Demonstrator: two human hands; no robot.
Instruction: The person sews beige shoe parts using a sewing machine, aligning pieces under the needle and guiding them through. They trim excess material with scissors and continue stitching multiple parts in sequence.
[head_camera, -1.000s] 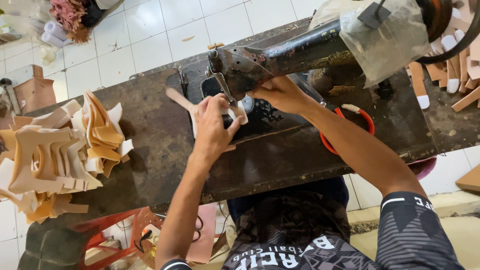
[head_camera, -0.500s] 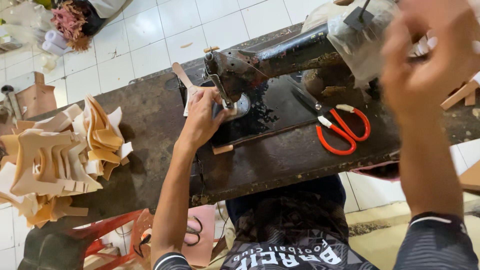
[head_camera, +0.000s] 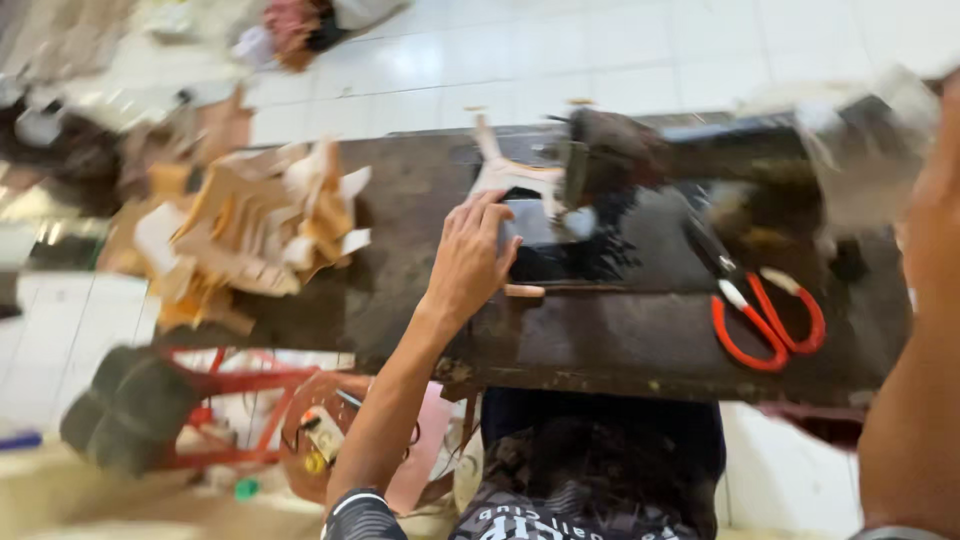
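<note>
My left hand (head_camera: 468, 258) lies flat with spread fingers on the bed of a dark sewing machine (head_camera: 612, 150), its fingertips at the edge of a tan cut piece (head_camera: 508, 176) lying under the needle area. My right hand (head_camera: 935, 215) is raised close to the camera at the right edge. It is blurred and partly out of frame, so I cannot see whether it holds anything. Red-handled scissors (head_camera: 765, 322) lie on the dark worktable (head_camera: 600, 345) between the two hands, touched by neither.
A heap of tan and cream cut pieces (head_camera: 255, 235) covers the table's left end. A red metal frame (head_camera: 235, 385) and small items stand under the table at left. White tiled floor (head_camera: 560, 60) lies beyond. The whole view is motion-blurred.
My right hand left the needle area and rose to the right, close to the camera. My left hand stayed on the piece by the needle. The view swung, shifting everything rightwards.
</note>
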